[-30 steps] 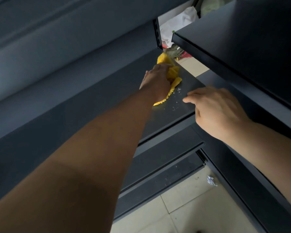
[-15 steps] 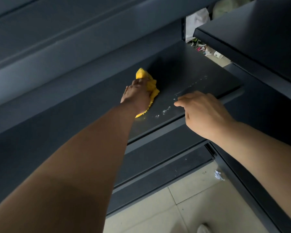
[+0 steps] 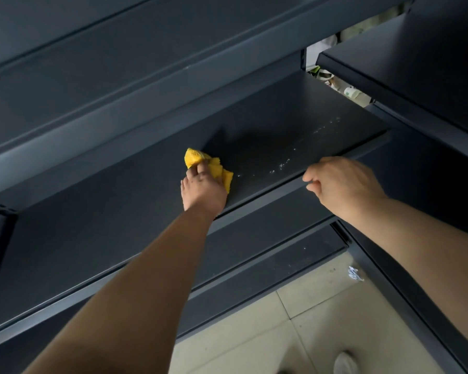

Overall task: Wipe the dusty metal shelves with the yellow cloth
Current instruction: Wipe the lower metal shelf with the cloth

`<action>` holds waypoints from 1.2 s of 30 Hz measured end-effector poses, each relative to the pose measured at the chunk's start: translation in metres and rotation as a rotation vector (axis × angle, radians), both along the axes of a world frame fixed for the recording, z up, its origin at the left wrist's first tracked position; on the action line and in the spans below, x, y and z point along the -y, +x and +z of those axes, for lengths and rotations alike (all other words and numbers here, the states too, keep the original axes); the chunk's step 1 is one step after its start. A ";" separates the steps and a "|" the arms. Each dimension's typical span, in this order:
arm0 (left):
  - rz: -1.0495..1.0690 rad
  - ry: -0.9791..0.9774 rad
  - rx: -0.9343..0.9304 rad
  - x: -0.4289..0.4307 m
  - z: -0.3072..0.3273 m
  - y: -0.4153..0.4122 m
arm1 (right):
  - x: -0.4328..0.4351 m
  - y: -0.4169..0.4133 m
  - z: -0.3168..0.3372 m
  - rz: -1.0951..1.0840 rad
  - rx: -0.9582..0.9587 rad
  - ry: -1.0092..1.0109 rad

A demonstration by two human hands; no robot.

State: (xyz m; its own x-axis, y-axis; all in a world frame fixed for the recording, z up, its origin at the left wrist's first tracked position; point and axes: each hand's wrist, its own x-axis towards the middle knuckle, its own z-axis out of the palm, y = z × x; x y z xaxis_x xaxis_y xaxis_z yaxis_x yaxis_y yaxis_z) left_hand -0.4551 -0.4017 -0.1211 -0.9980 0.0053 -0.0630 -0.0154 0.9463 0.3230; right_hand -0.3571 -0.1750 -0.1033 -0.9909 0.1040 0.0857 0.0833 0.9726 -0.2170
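Pressing yellow cloth near shelf edge, left hand fingers curled round it; right hand seemingly hooking that edge.

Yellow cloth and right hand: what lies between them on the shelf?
Between yellow cloth and right hand, only shelf surface dotted with whitish specks, head view.
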 end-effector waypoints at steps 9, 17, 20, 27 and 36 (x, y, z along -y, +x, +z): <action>-0.030 0.016 -0.006 -0.092 -0.002 0.007 | -0.049 0.000 0.007 0.000 0.021 0.130; -0.142 0.042 0.001 -0.203 0.003 -0.002 | -0.126 0.000 0.002 -0.061 0.121 0.167; -0.177 0.052 0.001 -0.234 0.003 -0.007 | -0.146 0.000 -0.001 -0.044 0.120 0.150; -0.277 0.096 0.036 -0.283 0.008 -0.019 | -0.175 0.000 -0.002 -0.037 0.118 0.144; -0.523 0.187 0.051 -0.281 0.012 -0.012 | -0.168 0.004 0.001 -0.047 0.147 0.148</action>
